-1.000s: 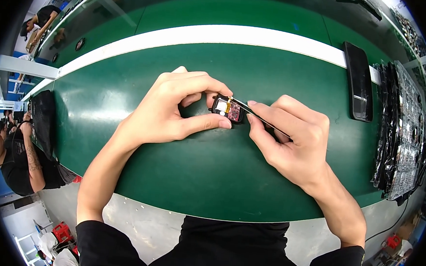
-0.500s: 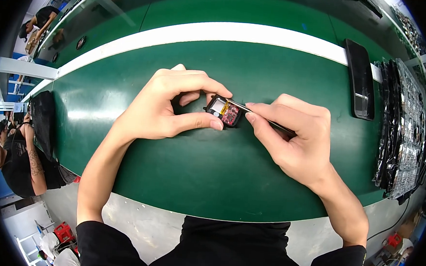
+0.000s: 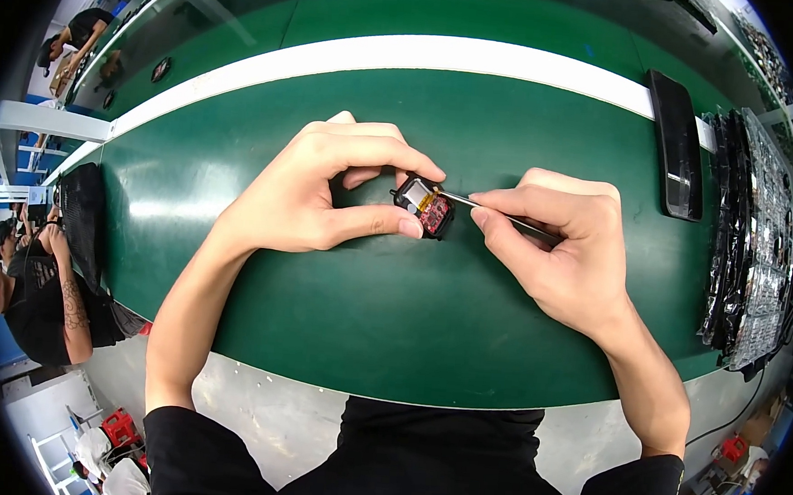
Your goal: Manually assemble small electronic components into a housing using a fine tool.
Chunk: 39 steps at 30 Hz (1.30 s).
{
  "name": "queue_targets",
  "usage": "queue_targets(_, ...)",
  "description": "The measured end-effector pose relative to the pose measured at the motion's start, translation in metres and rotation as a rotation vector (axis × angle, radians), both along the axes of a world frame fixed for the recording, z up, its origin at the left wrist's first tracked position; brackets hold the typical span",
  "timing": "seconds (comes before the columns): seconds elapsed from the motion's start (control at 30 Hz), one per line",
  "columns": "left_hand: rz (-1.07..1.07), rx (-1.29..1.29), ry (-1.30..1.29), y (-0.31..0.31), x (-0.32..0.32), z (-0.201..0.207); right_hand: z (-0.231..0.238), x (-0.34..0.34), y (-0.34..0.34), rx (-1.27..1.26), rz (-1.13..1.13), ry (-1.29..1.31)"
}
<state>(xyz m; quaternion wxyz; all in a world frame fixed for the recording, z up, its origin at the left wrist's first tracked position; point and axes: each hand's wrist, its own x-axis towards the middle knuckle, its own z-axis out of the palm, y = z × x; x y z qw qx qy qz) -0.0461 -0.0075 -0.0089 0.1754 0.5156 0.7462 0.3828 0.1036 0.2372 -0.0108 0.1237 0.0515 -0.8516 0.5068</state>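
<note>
Fingers (image 3: 417,161) in C-curve around device (image 3: 425,207)

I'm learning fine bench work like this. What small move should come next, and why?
Probably ease the thin metal tool slightly toward the yellow strip: the right hand pinches the tool with its tip close to that strip, and the left hand holds the small open black device. Whether tip and strip touch is too small to tell.

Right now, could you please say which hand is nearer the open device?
Left: the left hand holds the open device; the right hand is to its right, pointing a thin tool at it.
</note>
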Motion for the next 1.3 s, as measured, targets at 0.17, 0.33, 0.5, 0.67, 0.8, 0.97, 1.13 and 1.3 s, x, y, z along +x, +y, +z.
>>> queue_targets(0.17, 0.005, -0.036, 0.002, 0.000, 0.002, 0.002, -0.002, -0.001, -0.001, -0.019, 0.001, 0.006)
queue_targets(0.33, 0.001, 0.001, 0.070, 0.001, 0.005, 0.005, 0.001, -0.001, -0.002, -0.019, 0.005, 0.005)
queue_targets(0.5, -0.018, 0.014, 0.092, 0.003, 0.005, 0.002, -0.005, 0.000, 0.000, -0.020, 0.005, 0.002)
queue_targets(0.67, -0.024, 0.019, 0.093, 0.003, 0.005, 0.003, -0.002, 0.001, -0.001, -0.036, 0.000, -0.009)
queue_targets(0.8, -0.026, 0.027, 0.095, 0.003, 0.004, 0.001, -0.003, 0.002, 0.001, -0.035, 0.005, -0.030)
queue_targets(0.97, -0.021, 0.009, 0.086, 0.002, 0.004, 0.001, -0.006, 0.001, 0.000, -0.028, 0.011, -0.002)
queue_targets(1.13, -0.009, 0.012, 0.088, 0.003, 0.005, 0.003, -0.008, 0.001, -0.001, -0.025, 0.030, 0.062)
queue_targets(1.3, -0.011, 0.028, 0.083, 0.003, 0.004, 0.001, -0.008, 0.002, -0.002, 0.010, 0.023, 0.090)
